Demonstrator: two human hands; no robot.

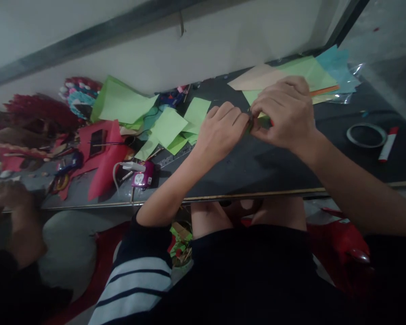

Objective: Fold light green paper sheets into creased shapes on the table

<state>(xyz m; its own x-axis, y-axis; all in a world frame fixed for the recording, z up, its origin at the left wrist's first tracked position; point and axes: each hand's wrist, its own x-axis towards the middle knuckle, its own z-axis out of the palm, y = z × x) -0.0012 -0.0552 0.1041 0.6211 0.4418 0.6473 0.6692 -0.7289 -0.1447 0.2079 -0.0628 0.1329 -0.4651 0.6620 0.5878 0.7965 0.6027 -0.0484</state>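
Observation:
Both my hands meet above the dark table, fingertips nearly touching. My left hand [223, 128] is closed in a pinch at a small greenish piece, mostly hidden by the fingers. My right hand [284, 113] is closed too, pinching at the same spot, with a bit of green and red showing under its fingers. An orange stick [325, 90] juts out to the right from behind my right hand. Light green paper squares [169, 127] lie left of my left hand, and peach paper [253, 77] and green sheets lie behind my right hand.
Red paper [104, 176], a purple device [144, 176] with a white plug and a large green sheet [125, 101] are on the left. A tape ring [366, 135] and a marker [388, 144] lie right. Another person's hands [13, 194] are at the far left edge.

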